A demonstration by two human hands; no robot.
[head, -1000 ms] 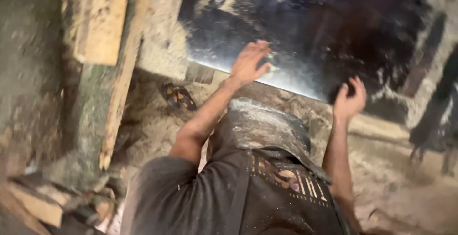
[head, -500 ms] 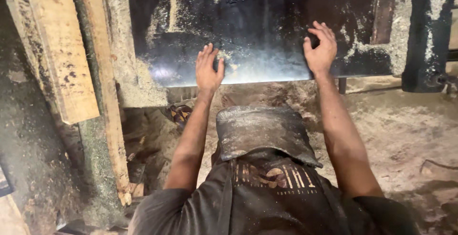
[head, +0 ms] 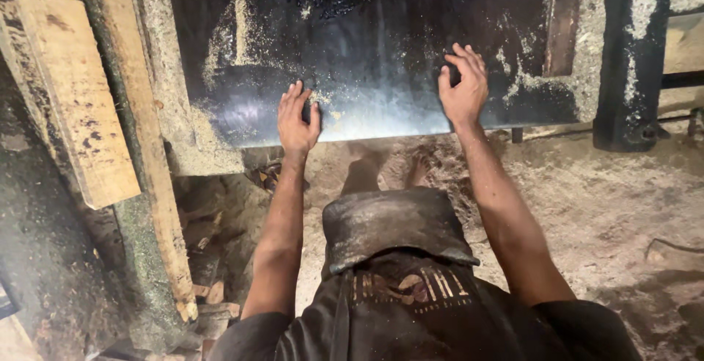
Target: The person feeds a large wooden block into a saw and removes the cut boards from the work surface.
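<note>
My left hand (head: 297, 115) lies flat, fingers spread, on a dark shiny metal table top (head: 381, 46) dusted with sawdust, close to its near edge. My right hand (head: 463, 88) rests on the same surface further right, fingers curled a little, with nothing in it. Both arms reach forward over a worn dark leather apron (head: 392, 225) at my waist. My bare feet show faintly on the sawdust floor under the table edge.
A pale wooden plank (head: 77, 97) and a long board (head: 139, 119) lean at the left beside a dusty frame. Wood scraps (head: 209, 302) lie below. A black post (head: 634, 60) stands at right on the sawdust floor (head: 609, 207).
The view has steadied and moved nearer to the table. My hands sit lower on the metal surface, the left one shifted slightly left, the right one slightly further from the edge.
</note>
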